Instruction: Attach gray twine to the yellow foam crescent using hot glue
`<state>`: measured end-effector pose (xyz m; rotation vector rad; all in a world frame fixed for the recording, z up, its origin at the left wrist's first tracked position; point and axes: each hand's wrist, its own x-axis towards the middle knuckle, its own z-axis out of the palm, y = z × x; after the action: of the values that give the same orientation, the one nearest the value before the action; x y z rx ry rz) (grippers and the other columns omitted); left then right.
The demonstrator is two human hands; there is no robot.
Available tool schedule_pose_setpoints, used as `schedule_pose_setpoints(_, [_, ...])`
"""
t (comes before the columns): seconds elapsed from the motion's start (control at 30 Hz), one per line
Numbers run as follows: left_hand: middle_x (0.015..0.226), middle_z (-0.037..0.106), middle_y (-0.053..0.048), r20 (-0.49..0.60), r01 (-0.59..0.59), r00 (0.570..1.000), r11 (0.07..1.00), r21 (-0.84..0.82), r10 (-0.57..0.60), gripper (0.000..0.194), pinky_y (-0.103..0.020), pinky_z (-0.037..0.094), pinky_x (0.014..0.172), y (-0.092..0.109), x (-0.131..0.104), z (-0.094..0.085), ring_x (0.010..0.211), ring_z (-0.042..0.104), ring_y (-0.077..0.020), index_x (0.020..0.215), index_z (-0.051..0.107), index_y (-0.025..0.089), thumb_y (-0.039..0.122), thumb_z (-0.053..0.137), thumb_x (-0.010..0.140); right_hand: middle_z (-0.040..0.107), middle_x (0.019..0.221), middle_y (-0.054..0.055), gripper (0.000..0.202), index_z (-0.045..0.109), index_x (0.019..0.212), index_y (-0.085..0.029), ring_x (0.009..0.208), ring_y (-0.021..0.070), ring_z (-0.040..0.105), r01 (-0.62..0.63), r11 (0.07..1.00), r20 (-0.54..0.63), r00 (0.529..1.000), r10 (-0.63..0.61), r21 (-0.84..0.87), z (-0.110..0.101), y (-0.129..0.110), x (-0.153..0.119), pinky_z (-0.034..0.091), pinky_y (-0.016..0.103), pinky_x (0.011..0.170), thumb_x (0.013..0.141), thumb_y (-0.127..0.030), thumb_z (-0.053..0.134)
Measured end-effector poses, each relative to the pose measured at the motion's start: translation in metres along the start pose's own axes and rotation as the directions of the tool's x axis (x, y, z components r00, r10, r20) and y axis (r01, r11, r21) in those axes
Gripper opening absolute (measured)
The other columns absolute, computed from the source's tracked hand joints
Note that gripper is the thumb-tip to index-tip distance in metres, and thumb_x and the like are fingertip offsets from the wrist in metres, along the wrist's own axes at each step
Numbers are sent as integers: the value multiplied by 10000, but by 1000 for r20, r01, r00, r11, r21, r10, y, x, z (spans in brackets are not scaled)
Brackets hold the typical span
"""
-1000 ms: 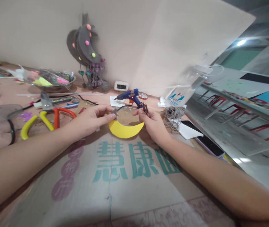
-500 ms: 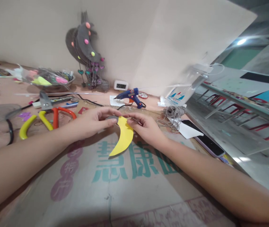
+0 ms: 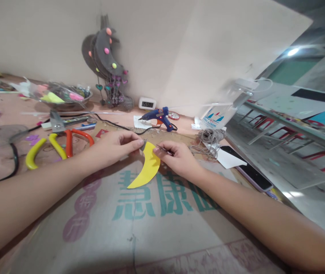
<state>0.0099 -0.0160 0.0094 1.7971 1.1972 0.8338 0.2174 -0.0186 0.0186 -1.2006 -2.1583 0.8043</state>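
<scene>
A yellow crescent (image 3: 148, 169) hangs point-down over the printed cardboard (image 3: 105, 236), in the middle of the view. My right hand (image 3: 176, 155) pinches its upper right edge between thumb and fingers. Just left of the crescent's top, my left hand (image 3: 122, 146) is closed, thumb against fingers, on a small grey piece (image 3: 143, 144) whose shape is mostly hidden. A thin dark thing shows at the right fingers, too small to name.
Behind my hands lie a blue glue gun (image 3: 159, 115) and a white clock (image 3: 147, 103). Yellow-handled (image 3: 56, 146) and orange-handled tools (image 3: 69, 142) lie left. Grey cord (image 3: 210, 139) and a phone (image 3: 250, 171) are right. Grey crescents (image 3: 105, 53) hang at the wall.
The fingers of my hands have moved slightly apart at the crescent's top. The crescent's lower tip has swung a little left, and the grey layer behind its top shows less.
</scene>
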Motion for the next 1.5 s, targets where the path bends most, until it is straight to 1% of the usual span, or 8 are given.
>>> schedule_pose_setpoints(0.13, [712, 643, -5, 22, -17, 1000, 999, 32, 16, 356, -210, 392, 556, 1, 0, 0, 637, 564, -127, 842, 623, 172, 501, 492, 803, 518, 569, -15, 263, 592, 693, -146, 525, 89, 438, 32, 999, 29, 999, -31, -39, 0, 0, -1, 316, 206, 495, 831, -351, 500])
schedule_pose_setpoints(0.3, [708, 639, -9, -16, -47, 999, 998, 42, 48, 384, -202, 390, 548, 4, -2, -2, 639, 554, -125, 756, 618, 171, 523, 472, 805, 506, 566, -16, 272, 579, 675, -143, 512, 84, 419, 21, 999, -11, 1000, -22, -38, 0, -1, -1, 314, 204, 490, 831, -350, 497])
schedule_pose_setpoints(0.5, [644, 606, 20, 14, 93, 996, 994, -56, -92, 302, -182, 269, 369, 6, -4, 0, 422, 427, -74, 804, 595, 193, 484, 517, 780, 470, 565, -18, 257, 572, 685, -148, 514, 86, 390, -2, 1000, -56, 998, 1, -26, 0, -2, -1, 308, 201, 475, 821, -354, 503])
schedule_pose_setpoints(0.67, [663, 625, 4, 12, 34, 999, 999, -36, -33, 303, -185, 327, 435, 4, -2, 1, 520, 513, -99, 777, 588, 173, 469, 528, 778, 461, 561, -22, 263, 570, 692, -149, 512, 83, 388, 21, 999, -37, 999, -22, -41, 0, -1, -1, 305, 199, 478, 831, -357, 490])
schedule_pose_setpoints(0.87, [763, 671, -42, -12, -41, 999, 996, -81, 40, 370, -259, 453, 691, -1, 0, 0, 721, 601, -152, 751, 617, 156, 488, 470, 820, 467, 559, -22, 271, 547, 655, -149, 516, 81, 384, 50, 995, -34, 998, -53, -83, 0, -2, -1, 299, 199, 485, 836, -341, 483])
schedule_pose_setpoints(1.1, [703, 648, -29, -13, -77, 997, 995, 57, 78, 413, -259, 461, 670, -7, 3, -1, 673, 595, -154, 721, 604, 168, 537, 444, 815, 467, 560, -26, 248, 557, 647, -147, 522, 80, 381, 123, 984, -23, 992, -126, -129, 0, -1, 0, 302, 202, 501, 825, -311, 497])
schedule_pose_setpoints(1.3, [700, 647, -17, -32, -41, 999, 999, -10, 41, 386, -232, 437, 623, -7, 3, -1, 653, 585, -140, 743, 605, 170, 531, 481, 797, 458, 563, -28, 256, 559, 666, -149, 516, 79, 373, 103, 988, -22, 994, -106, -111, 1, 1, 0, 302, 205, 503, 836, -325, 487])
schedule_pose_setpoints(1.5, [663, 627, -7, -42, -26, 999, 999, -18, 26, 358, -223, 410, 603, -1, 0, 0, 639, 562, -135, 731, 602, 168, 511, 514, 782, 524, 682, -7, 234, 569, 835, -144, 586, 102, 435, 127, 983, -170, 974, -148, -130, -5, 10, 7, 346, 215, 549, 823, -371, 513])
